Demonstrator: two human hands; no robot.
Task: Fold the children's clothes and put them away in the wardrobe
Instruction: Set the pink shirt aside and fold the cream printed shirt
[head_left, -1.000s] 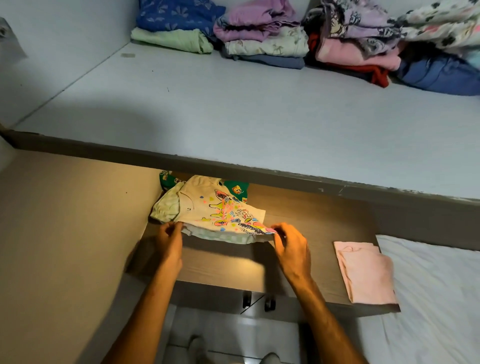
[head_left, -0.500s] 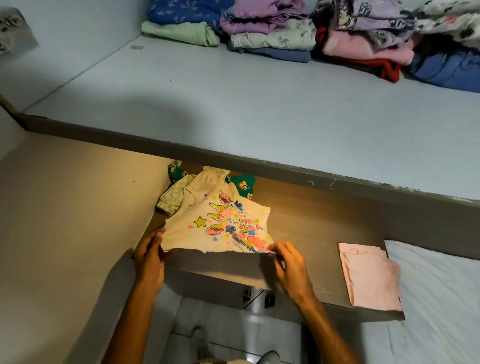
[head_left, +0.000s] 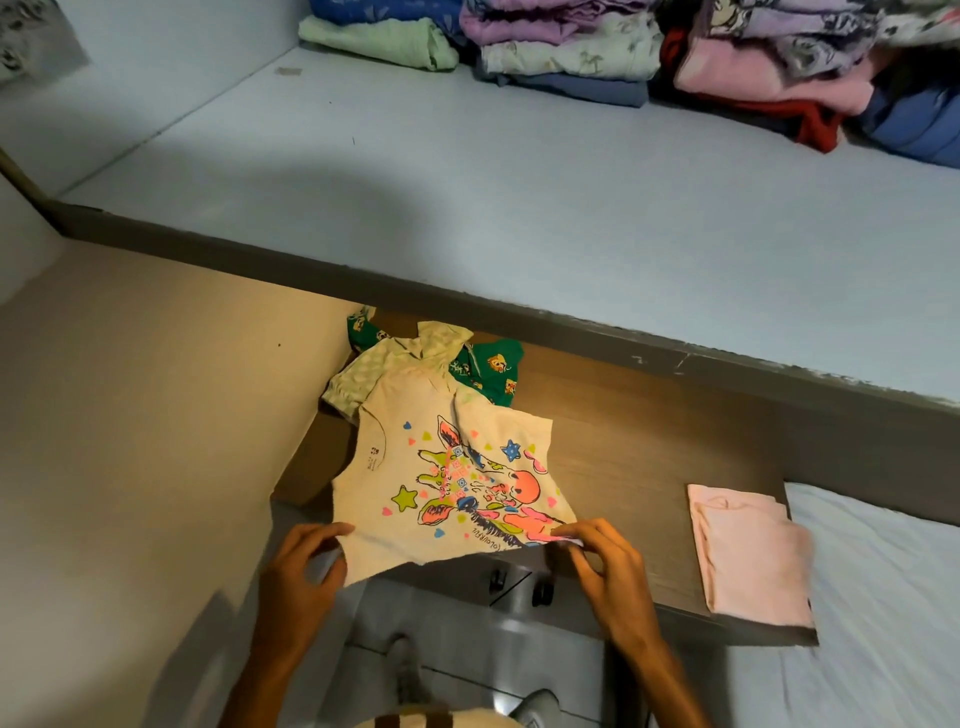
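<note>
Shirt now lies print-up and opened out on the shelf, pulled toward me at 6 o'clock off the small pile; a second ago it sat bunched. Left hand pinches the hem corner, right hand pinches the other. Folding, I judge, starts fresh; pink piece at 3 o'clock is folded.

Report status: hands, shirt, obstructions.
Left hand and right hand pinch hem corners of cream cartoon-print T-shirt, spread on brown wooden shelf. Folded pink garment lies apart, right.
</note>
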